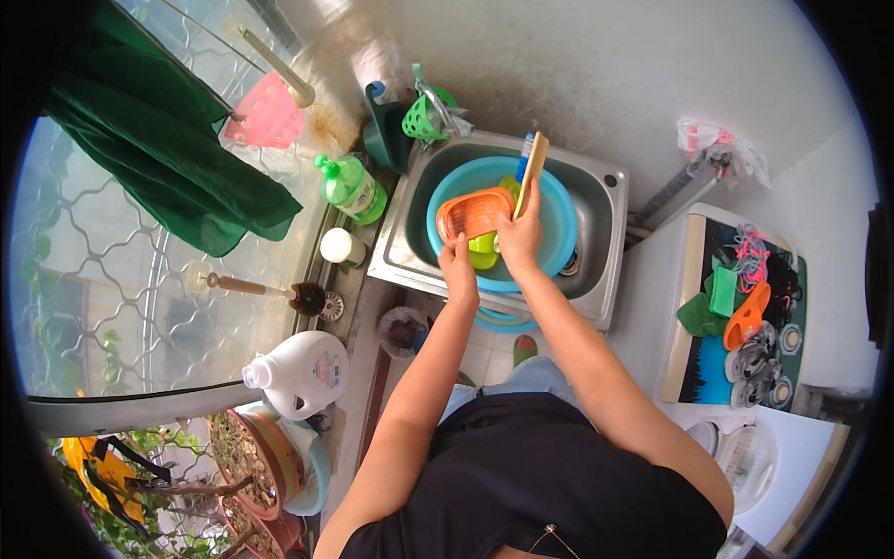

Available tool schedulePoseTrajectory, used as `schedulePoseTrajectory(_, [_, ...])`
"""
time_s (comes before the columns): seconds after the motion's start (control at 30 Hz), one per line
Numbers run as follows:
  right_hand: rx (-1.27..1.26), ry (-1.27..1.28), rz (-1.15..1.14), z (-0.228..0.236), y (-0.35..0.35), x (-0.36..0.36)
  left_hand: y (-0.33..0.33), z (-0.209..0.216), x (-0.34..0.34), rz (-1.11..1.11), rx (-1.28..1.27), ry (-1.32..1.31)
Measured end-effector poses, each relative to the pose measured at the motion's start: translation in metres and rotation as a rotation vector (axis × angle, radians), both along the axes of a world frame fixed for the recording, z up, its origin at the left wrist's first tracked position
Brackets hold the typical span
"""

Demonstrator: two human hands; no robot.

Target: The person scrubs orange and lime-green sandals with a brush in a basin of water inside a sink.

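Note:
My left hand (459, 265) holds the near edge of an orange, oval, ridged plastic piece (475, 213); its exact kind is unclear. My right hand (521, 231) is wrapped round the pale handle of a scrub brush (532, 173), which stands tilted up with its blue bristles toward the left. Both hands are over a light-blue basin (557, 212) set in a steel sink (610, 224). Under the orange piece lies a lime-green thing (483, 252), partly covered. A yellow-green thing (509, 186) shows behind it.
A green bottle (355, 190), a white jar (342, 247) and a large white jug (303, 374) line the left ledge. A green perforated basket (424, 117) hangs by the tap. On the right, an appliance top holds an orange piece (747, 317), a green sponge (723, 292) and grey parts.

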State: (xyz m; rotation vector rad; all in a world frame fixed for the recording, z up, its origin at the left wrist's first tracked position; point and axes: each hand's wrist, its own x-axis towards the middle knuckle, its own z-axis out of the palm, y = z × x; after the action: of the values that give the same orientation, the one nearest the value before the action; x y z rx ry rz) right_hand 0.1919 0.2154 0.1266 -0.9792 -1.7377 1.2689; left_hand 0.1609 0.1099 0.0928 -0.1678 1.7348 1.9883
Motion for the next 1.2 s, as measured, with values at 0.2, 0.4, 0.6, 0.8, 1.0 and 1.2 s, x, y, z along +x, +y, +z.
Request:
schedulePoseTrajectory(0.2, [0.352, -0.075, 0.278, -0.002, -0.047, 0.015, 0.004, -0.022, -0.037, 0.056, 0.857, -0.598])
schedulePoseTrajectory(0.4, [0.425, -0.368, 0.59, 0.01, -0.056, 0.077, 0.006, -0.024, -0.079, 0.422, 0.63, -0.764])
schedulePoseTrajectory(0.6, [0.563, -0.493, 0.542, 0.03, -0.05, 0.042, 0.036, -0.055, -0.064, 0.457, 0.402, -0.492])
schedulePoseTrajectory(0.8, [0.543, -0.643, 0.728, 0.038, -0.046, 0.071, 0.012, -0.06, -0.072, 0.501, 0.47, -0.528])
schedulePoseTrajectory(1.0, [0.551, -0.633, 0.532, 0.018, -0.019, 0.019, 0.051, -0.058, -0.032, 0.222, -0.008, -0.17])
schedulePoseTrajectory(1.2, [0.513, -0.633, 0.669, 0.038, -0.061, 0.06, 0.014, -0.086, -0.084, 0.441, 0.422, -0.404])
